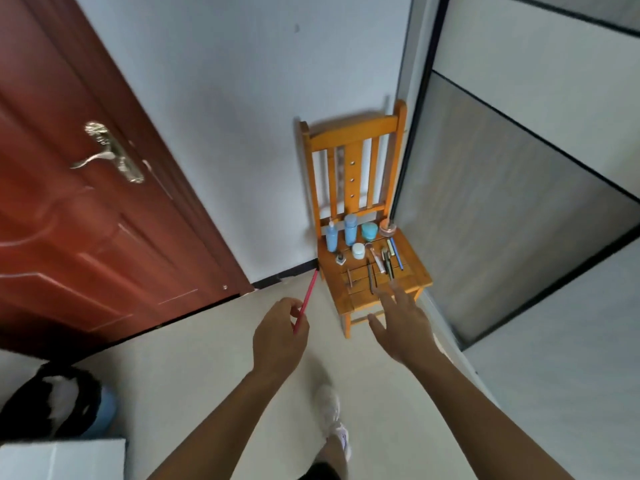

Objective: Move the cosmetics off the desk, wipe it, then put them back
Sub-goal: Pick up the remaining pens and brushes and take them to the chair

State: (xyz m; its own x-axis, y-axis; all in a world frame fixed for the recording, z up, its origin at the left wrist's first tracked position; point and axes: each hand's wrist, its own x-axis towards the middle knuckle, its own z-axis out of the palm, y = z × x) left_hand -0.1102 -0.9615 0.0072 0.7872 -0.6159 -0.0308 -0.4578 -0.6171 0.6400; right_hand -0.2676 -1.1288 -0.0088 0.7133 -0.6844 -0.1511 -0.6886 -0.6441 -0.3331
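We are pinching a thin pink pencil in the fingers of the left hand. Its long axis is running up and away from them, and its tip is pointing at the near-left corner of the chair seat. The right hand is spread open and gripping nothing, with its fingertips reaching the seat's front edge, so it is the nearer hand.

The rest of the cosmetics are lying beyond those fingertips. A row of pencils and brushes is lying just ahead, running front to back, while the blue bottles and jars are standing farther off by the backrest.

We are judging the pink pencil to be headed for the seat — best laid parallel to that row. Bare wood is showing left of the row, ahead of the pencil tip. The front and left edges are close there, so a round pencil could roll off. A grey panel is closing in right of the right fingers, and the door is standing well off to the left.
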